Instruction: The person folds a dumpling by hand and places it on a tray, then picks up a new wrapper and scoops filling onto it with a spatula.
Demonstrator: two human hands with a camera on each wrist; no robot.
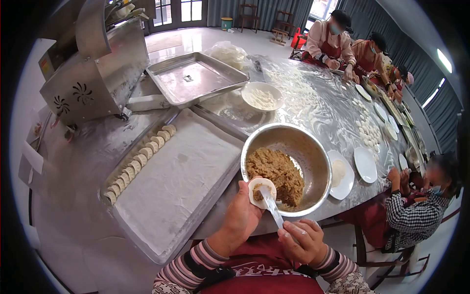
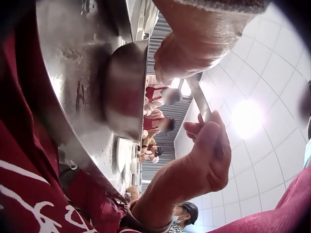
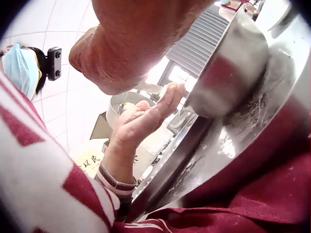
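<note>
"Big room, this, with grey curtains (image 1: pixel 225 15) along the back and people (image 1: pixel 330 44) working at the far side of that floury steel table (image 1: pixel 313 110)."

"And nearest us, the lined tray (image 1: pixel 181 161), with one row of dumplings (image 1: pixel 141 159) down its left side. They sit so tight they could stick together, if the dough is damp where they touch."

"Next to it there's the steel bowl (image 1: pixel 320 161), with a mound of filling (image 1: pixel 274 169) heaped to one side."

"See the left hand (image 1: pixel 240 218)? It's cupped round the wrapper (image 1: pixel 252 185), thumb by the edge, right over the bowl's near rim. Tip that palm and the lot could slide off."

"The right hand (image 1: pixel 303 240) has its fingers closed on the spatula (image 1: pixel 272 208), the blade down in the wrapper. Push too hard and I'd expect the dough to tear (it looks thin to me, though I can't really judge from here)."

"Mind the dab of filling (image 1: pixel 257 194) too. If it smears to the edge, grease could stop the dough sealing."
</note>
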